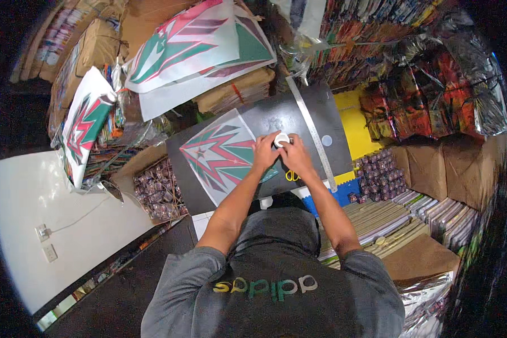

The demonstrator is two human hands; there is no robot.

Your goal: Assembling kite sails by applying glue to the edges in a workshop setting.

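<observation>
Head view: the person before us works at a black table [269, 112]. The grip of the left hand [266, 151] and that of the right hand [296, 153] are both closed on a small round white object [281, 139], over the table's middle. Left: a green, red and white patterned sheet [217, 155]. Right: a metal ruler [311, 132], then a pale disc [327, 141]. Near, beside the right wrist: yellow scissor handles [293, 176].

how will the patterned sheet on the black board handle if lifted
Probably floppy: a similar sheet hangs bent at left. Likely light, since the patterned sheet looks thin. It may slide, lying flat on the black board.
</observation>
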